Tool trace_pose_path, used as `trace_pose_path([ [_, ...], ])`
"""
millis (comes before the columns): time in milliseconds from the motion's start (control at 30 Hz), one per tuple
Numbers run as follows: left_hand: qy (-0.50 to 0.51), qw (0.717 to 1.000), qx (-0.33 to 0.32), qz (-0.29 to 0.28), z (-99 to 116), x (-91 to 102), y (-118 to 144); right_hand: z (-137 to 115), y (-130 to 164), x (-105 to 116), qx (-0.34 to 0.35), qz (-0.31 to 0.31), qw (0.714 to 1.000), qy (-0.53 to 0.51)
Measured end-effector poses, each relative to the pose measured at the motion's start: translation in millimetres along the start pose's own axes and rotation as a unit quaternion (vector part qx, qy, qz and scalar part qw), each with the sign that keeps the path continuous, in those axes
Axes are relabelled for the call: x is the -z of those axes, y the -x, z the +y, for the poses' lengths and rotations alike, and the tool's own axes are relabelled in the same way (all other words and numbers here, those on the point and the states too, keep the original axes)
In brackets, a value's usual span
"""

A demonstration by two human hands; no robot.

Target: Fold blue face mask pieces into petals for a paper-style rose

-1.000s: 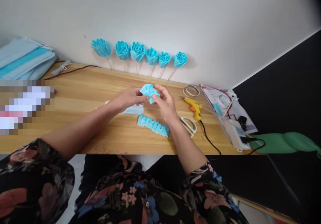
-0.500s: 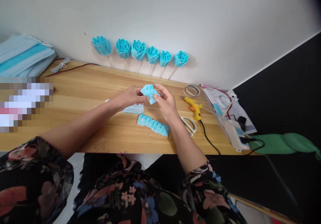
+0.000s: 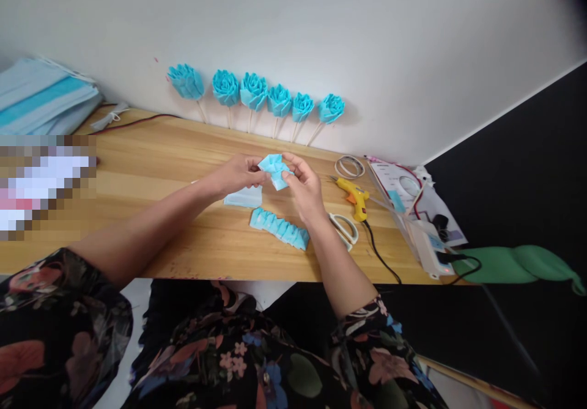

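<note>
Above the middle of the table (image 3: 151,164), we see a small blue folded piece (image 3: 274,168) held up between two hands. The left hand (image 3: 236,175) pinches its left side, and the right hand (image 3: 305,189) pinches its right side, so both hands are closed on it and sit close together. The piece looks bunched and crinkly.

Just under the left hand, a pale blue flat piece (image 3: 244,197) lies on the wood. Near the right wrist lies a long blue pleated strip (image 3: 279,228). Beside that wrist are white scissors (image 3: 343,229). A little farther right is a yellow glue gun (image 3: 354,192) with a black cord (image 3: 380,256). Behind the glue gun is a ring of white bands (image 3: 349,167).

At the back, six blue flowers (image 3: 254,91) on sticks lean on the white wall (image 3: 321,30). Far to the left, a stack of blue masks (image 3: 41,94) sits at the table's corner. Far to the right, we see papers (image 3: 403,186) and a white box (image 3: 431,253) with a tiny red light.
</note>
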State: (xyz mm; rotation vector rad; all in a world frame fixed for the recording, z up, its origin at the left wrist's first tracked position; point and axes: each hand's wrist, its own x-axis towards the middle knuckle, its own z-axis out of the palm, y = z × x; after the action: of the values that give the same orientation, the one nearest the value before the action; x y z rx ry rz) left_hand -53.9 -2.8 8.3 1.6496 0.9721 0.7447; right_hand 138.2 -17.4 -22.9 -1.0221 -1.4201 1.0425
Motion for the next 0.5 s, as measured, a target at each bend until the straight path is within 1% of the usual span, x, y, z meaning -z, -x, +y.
trace_pose_path([
  [167, -0.002, 1.000, 0.019, 0.005, -0.7, -0.6, 0.8, 0.8, -1.5, 1.6, -0.002, -0.019, 1.000, -0.023],
  [333, -0.001, 1.000, 0.018, -0.011, -3.6, -1.1, -1.0, 5.2, -2.2, 2.3, 0.008, -0.004, 1.000, 0.006],
  [500, 0.018, 1.000, -0.004, 0.021, -2.0, 4.1, -4.3, 5.9, -3.0, 2.8, 0.020, 0.002, 1.000, 0.008],
])
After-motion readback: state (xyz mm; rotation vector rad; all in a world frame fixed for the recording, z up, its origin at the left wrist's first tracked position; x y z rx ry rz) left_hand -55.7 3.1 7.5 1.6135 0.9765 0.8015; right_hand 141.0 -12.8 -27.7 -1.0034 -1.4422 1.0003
